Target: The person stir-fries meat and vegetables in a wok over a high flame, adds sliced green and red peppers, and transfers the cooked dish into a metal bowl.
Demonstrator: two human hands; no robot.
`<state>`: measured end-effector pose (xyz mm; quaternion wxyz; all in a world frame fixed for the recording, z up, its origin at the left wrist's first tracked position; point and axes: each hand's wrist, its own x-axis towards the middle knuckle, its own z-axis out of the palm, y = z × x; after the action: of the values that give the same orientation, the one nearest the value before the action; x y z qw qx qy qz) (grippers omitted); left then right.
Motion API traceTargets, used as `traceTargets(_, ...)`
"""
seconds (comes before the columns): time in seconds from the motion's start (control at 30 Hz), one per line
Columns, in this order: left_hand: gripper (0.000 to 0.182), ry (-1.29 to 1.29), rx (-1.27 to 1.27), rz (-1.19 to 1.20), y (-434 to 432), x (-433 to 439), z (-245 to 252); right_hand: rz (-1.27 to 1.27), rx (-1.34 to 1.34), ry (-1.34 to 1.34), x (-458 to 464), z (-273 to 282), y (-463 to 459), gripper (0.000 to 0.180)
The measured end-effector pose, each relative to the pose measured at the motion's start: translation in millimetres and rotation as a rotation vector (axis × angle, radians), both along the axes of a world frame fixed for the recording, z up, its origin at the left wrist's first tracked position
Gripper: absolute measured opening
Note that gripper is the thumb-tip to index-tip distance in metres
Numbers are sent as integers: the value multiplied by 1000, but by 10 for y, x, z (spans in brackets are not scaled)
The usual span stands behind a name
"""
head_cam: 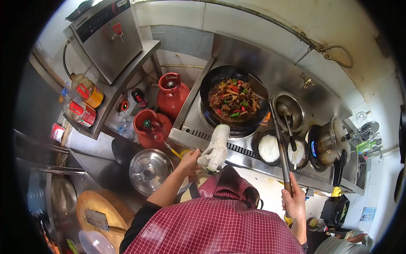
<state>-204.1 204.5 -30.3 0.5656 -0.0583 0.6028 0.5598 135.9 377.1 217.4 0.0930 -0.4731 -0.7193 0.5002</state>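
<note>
A black wok (206, 85) on the left burner holds a stir-fry (236, 100) of brown pieces with red and green peppers. My right hand (294, 198) grips the wooden end of a long-handled wok spatula (280, 143). Its broad blade rests inside the wok's right side. A pale cloth (217, 147) is wrapped over the wok's near handle, which it hides. Beside that cloth is my left hand (190, 162), fingers curled against its left edge; whether they grip it is unclear. Flame shows under the wok's right rim.
A metal bowl with a ladle (284, 109), white-filled bowls (269, 148) and a pot (330, 144) over blue flame stand right of the wok. Red gas cylinders (173, 95) stand left. A cleaver (96, 219) lies on a round chopping board (95, 203). Another person (345, 244) is lower right.
</note>
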Motion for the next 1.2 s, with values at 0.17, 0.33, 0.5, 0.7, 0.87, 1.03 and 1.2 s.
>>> traceTargets(0.17, 43, 101, 97, -54, 230, -99, 178, -21, -64, 79, -104, -124, -48, 64)
traceTargets(0.33, 32, 64, 285, 45, 556, -26, 188, -25, -101, 97, -181, -260, -129, 63)
traceTargets(0.5, 17, 803, 26, 322, 515, -755, 55, -30, -72, 76, -213, -348, -201, 63)
traceTargets(0.7, 22, 1125, -167, -21, 544, -835, -173, -63, -102, 166, -146, -428, -240, 64)
traceTargets(0.87, 31, 1051, 27, -70, 549, -519, -92, -64, 21, 125, 5, -440, -224, 62)
traceTargets(1.03, 28, 376, 175, -70, 374, -258, 60, -312, -222, 286, 430, -220, -500, 62)
traceTargets(1.2, 26, 353, 172, -23, 348, -114, 11, -493, -321, 179, 768, -42, -864, 61)
